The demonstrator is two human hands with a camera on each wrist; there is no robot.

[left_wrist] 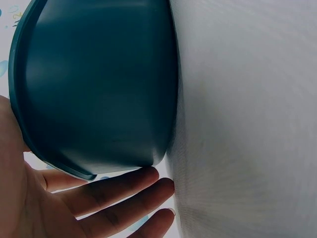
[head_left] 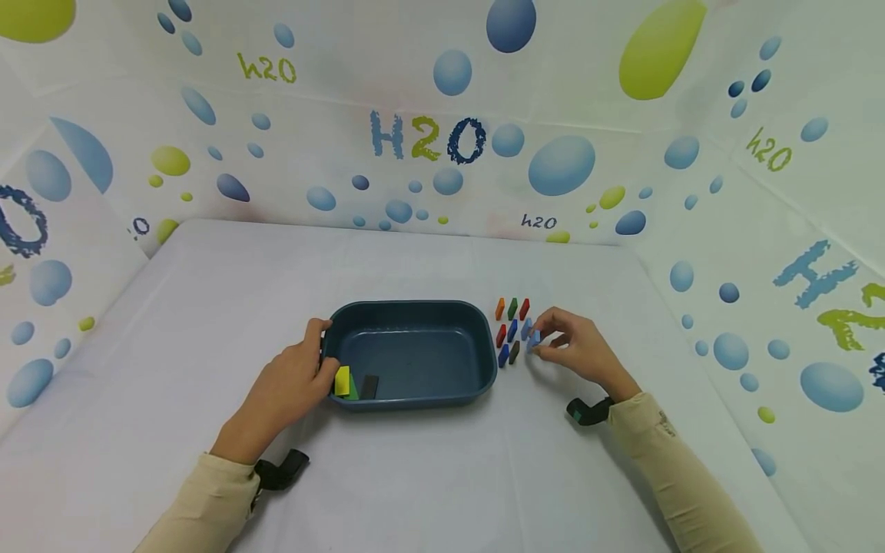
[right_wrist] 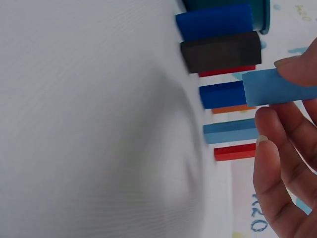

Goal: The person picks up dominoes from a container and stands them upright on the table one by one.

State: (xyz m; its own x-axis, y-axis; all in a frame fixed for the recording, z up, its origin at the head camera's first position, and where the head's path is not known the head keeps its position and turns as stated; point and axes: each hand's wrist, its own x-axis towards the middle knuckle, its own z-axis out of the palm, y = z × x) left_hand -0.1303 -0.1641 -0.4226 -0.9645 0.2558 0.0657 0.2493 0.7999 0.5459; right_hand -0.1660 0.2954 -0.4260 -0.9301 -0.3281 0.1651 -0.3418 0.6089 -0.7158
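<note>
At its left end, a dark teal plastic tub (head_left: 415,361) is gripped by my left hand (head_left: 293,380), thumb over the rim and the other fingers along the outer wall. A yellow block (head_left: 342,381), a green block (head_left: 353,389) and a black block (head_left: 369,387) lean in the tub's near left corner. My right hand (head_left: 577,346) pinches a light blue block (right_wrist: 265,87) between thumb and fingers, raised off the cloth. Close to it stands another light blue block (right_wrist: 230,132). A dark brown-black block (right_wrist: 223,52) and a blue block (right_wrist: 215,22) stand nearby.
Several thin blocks stand upright in rows right of the tub, among them an orange block (head_left: 500,309), a green block (head_left: 512,309) and a red block (head_left: 524,309). White cloth (head_left: 429,476) covers the table. Patterned sheets (head_left: 332,169) rise behind and at both sides.
</note>
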